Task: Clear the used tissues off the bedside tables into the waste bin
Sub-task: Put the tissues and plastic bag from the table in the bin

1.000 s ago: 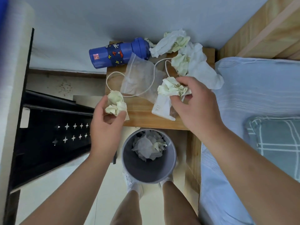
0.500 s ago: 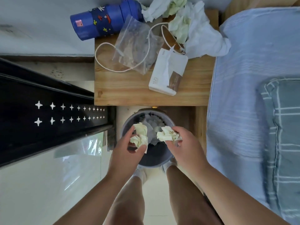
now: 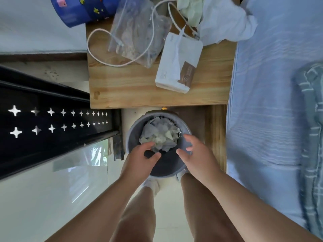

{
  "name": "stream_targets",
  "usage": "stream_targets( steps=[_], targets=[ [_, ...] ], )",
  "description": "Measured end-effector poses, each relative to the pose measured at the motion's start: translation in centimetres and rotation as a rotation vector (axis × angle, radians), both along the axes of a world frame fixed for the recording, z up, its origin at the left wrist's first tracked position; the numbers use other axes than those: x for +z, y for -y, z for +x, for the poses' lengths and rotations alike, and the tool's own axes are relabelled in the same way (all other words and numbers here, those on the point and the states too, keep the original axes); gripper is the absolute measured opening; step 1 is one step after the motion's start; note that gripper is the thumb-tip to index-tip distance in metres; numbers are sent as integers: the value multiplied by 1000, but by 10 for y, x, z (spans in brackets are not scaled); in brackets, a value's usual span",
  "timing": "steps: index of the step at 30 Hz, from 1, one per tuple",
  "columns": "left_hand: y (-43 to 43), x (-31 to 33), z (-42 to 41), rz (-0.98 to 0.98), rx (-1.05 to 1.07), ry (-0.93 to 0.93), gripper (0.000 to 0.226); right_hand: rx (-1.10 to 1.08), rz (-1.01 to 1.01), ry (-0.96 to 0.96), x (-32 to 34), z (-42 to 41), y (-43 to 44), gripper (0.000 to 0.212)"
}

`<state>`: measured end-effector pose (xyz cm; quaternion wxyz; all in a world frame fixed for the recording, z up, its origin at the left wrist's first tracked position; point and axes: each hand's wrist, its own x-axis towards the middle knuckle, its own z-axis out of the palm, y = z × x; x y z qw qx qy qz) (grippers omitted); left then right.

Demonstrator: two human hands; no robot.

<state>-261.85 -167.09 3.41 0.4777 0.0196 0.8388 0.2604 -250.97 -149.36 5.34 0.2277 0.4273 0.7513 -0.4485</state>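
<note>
The grey waste bin point(image 3: 166, 169) stands on the floor between my feet, just in front of the wooden bedside table point(image 3: 139, 91). Crumpled tissues point(image 3: 160, 137) lie inside the bin. My left hand point(image 3: 141, 159) hovers over the bin's left rim, fingers apart and empty. My right hand point(image 3: 195, 154) hangs over the right rim, also open with nothing in it. More crumpled tissues point(image 3: 216, 20), white and pale green, rest at the table's far right corner.
On the table lie a blue printed bottle point(image 3: 87, 9), a clear plastic bag point(image 3: 138, 32), a white cable point(image 3: 97, 55) and a white charger box point(image 3: 178, 63). A bed with blue sheet point(image 3: 272, 102) borders the right. A black star-cut panel point(image 3: 52, 123) stands left.
Both hands carried tissue wads from the table down over the bin and let them go; the wads now lie in the bin. The view has tilted downward.
</note>
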Motion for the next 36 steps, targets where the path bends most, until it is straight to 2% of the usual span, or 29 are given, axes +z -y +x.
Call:
stream_targets(
  steps=[4, 8, 10, 11, 14, 20, 23, 26, 27, 28, 30, 31, 32, 33, 36],
  targets=[
    [-24, 40, -28, 62, 81, -130, 10, -81, 55, -139, 44, -26, -31, 42],
    [-56, 80, -75, 200, 240, -286, 9, -172, 160, -325, 88, -59, -71, 23],
    [-75, 94, -102, 229, 267, -384, 5, -182, 221, -395, 102, -79, -94, 22],
    [-84, 99, -118, 219, 255, -452, 11, -178, 248, -416, 107, -91, -106, 24],
    [-109, 105, -159, 158, 159, -596, 47, -132, 347, -431, 112, -125, -138, 37],
    [-145, 103, -209, 46, 71, -524, 106, 21, 560, -372, 104, -178, -182, 80],
    [-151, 92, -218, 23, 67, -489, 116, 94, 544, -287, 90, -193, -194, 96],
    [-154, 83, -217, 36, 154, -451, 106, 140, 545, -192, 75, -199, -199, 104],
    [-154, 82, -215, 47, 171, -457, 95, 153, 554, -173, 71, -199, -201, 96],
    [-153, 81, -214, 55, 170, -482, 78, 159, 564, -164, 67, -199, -202, 78],
    [-148, 82, -212, 83, 163, -534, 38, 157, 614, -185, 63, -196, -202, 23],
    [-145, 83, -210, 110, 180, -539, 22, 146, 628, -203, 63, -193, -201, 9],
    [-142, 83, -209, 151, 209, -526, 13, 128, 635, -229, 63, -190, -199, 16],
    [-139, 84, -208, 190, 242, -514, 14, 112, 637, -258, 65, -187, -197, 19],
    [-132, 91, -201, 262, 327, -467, 29, 50, 655, -332, 81, -180, -189, 10]
  ],
)
